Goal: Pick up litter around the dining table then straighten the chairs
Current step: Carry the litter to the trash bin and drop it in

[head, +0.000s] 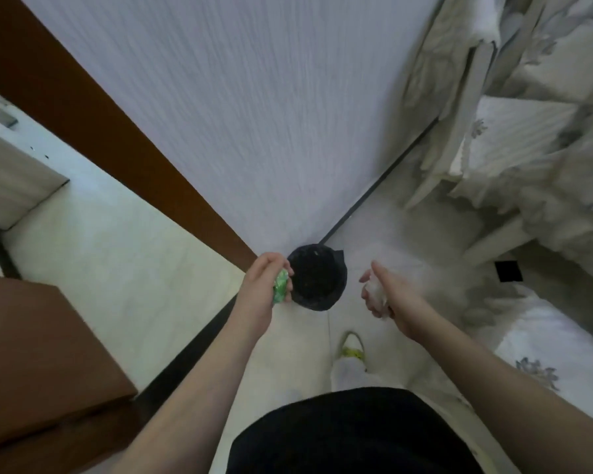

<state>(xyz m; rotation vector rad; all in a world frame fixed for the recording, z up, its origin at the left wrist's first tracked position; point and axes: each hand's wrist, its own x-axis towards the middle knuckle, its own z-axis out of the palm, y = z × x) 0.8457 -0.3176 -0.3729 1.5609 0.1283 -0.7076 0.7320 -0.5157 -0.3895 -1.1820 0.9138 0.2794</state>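
A black bin [317, 278] lined with a black bag stands on the pale floor at the foot of a white wall. My left hand [264, 285] grips a green crumpled wrapper [280, 291] right at the bin's left rim. My right hand [389, 295] holds a white crumpled tissue [375, 291] a short way to the right of the bin, apart from it. Both arms reach forward from the bottom of the view.
A brown wooden cabinet [38, 354] fills the lower left. A dark brown door frame [117, 131] runs down to the bin. On the right, cream cushioned furniture with floral fabric [528, 148] stands close. My shoe [351, 348] is on the floor just behind the bin.
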